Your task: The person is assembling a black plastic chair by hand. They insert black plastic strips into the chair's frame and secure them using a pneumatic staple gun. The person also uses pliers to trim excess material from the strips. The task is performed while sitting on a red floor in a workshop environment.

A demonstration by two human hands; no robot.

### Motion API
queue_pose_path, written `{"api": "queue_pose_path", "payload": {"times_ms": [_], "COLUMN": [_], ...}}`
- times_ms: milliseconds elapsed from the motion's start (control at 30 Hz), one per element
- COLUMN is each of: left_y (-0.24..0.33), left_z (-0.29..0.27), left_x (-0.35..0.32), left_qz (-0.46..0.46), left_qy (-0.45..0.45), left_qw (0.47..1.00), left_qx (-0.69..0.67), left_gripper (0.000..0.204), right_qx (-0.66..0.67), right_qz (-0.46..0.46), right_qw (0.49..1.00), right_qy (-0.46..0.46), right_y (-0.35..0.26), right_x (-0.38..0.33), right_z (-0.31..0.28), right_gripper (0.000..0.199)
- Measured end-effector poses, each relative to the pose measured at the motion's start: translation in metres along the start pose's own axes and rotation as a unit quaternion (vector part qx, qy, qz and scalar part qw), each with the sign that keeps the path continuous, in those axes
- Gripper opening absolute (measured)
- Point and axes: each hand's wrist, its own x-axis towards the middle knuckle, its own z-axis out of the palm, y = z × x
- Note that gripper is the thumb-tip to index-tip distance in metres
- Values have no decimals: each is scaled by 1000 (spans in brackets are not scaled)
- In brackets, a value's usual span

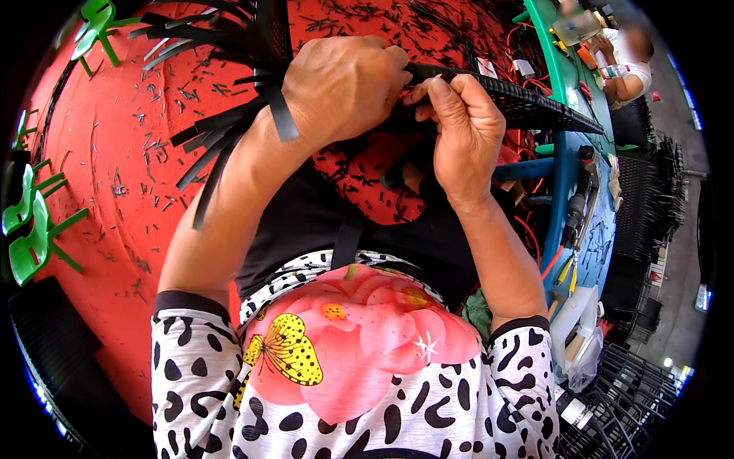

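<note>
A black woven panel [527, 104] stands in front of me, its bound rim running from my hands toward the right. Loose flat black strips [218, 130] fan out from its left side, and one curls over my left wrist. My left hand [344, 84] is closed on the rim, back of the hand up, its fingertips hidden. Just right of it, my right hand [468, 126] has its fingers curled in at the same rim, thumb bent over. Whatever those fingers pinch is too small to make out.
Black offcuts litter the red floor [115, 229]. Small green chairs [34, 237] stand at the left. On the right, a blue table [592, 252] holds a power tool [579, 199] and yellow-handled pliers [566, 274]. Another person [631, 65] is at the far right, by a green table [544, 30].
</note>
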Motion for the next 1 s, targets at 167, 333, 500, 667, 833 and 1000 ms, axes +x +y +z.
{"api": "queue_pose_path", "payload": {"times_ms": [167, 333, 500, 667, 833, 1000], "left_y": [7, 9, 11, 9, 10, 8], "left_z": [3, 5, 6, 4, 3, 2], "left_x": [-2, -5, -5, -7, -8, -6], "left_qz": [-16, -12, -3, 3, 10, 33], "left_qy": [23, 38, 29, 36, 29, 46], "left_qw": [999, 999, 1000, 999, 999, 998], "left_qx": [-16, -1, -3, 17, 26, 1], "left_gripper": [17, 18, 19, 21, 21, 26], "right_qx": [65, -12, -148, -249, -245, -257], "right_qz": [29, 12, 70, -28, 54, 169], "right_qw": [997, 996, 971, 948, 930, 882], "right_qy": [-14, -85, -174, -195, -268, -358], "right_y": [-19, -40, -43, -17, 11, 29], "right_x": [5, 26, 70, 106, 119, 130], "right_z": [-9, -14, -17, -8, -4, -3], "right_gripper": [22, 26, 13, 27, 27, 23]}}
